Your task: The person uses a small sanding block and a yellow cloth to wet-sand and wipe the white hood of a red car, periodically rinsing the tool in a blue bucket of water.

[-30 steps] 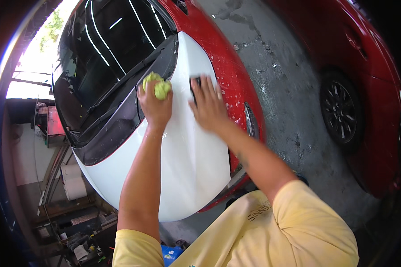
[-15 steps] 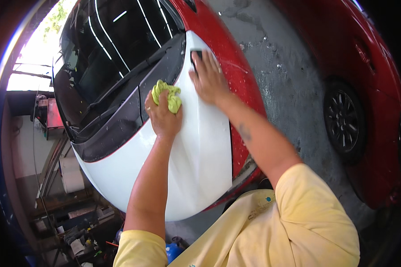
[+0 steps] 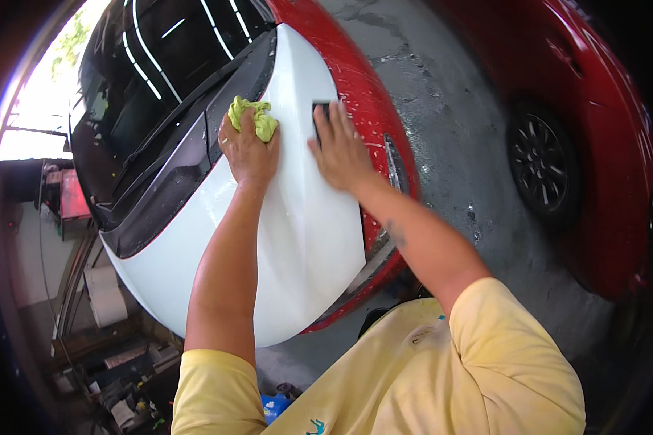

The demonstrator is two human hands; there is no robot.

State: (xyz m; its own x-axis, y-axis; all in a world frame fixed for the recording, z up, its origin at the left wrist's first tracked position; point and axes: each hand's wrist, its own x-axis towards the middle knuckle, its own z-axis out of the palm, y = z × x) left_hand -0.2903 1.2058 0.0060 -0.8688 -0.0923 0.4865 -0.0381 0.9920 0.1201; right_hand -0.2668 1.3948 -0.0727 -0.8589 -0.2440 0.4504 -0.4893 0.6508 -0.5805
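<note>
A white car hood point(image 3: 305, 239) on a red car lies in front of me, its surface partly wet. My left hand point(image 3: 249, 154) is closed around a crumpled yellow-green cloth point(image 3: 254, 117) and rests near the hood's windshield edge. Further right, my right hand point(image 3: 341, 151) is laid on the hood with fingers stretched over a dark flat pad point(image 3: 319, 114). Most of that pad is hidden under the fingers, and its exact kind cannot be made out. Both arms reach forward over the hood.
The windshield point(image 3: 159, 80) and black cowl point(image 3: 174, 174) border the hood at the left. A red fender point(image 3: 355, 80) and headlight point(image 3: 394, 163) lie on its right. Across the wet grey floor point(image 3: 450, 123) stands another red car point(image 3: 602, 181). Clutter point(image 3: 130, 395) fills the lower left.
My right hand has slid with the pad along the hood toward its front, away from the windshield corner. The left hand stays in about the same spot with the cloth. The view has shifted slightly.
</note>
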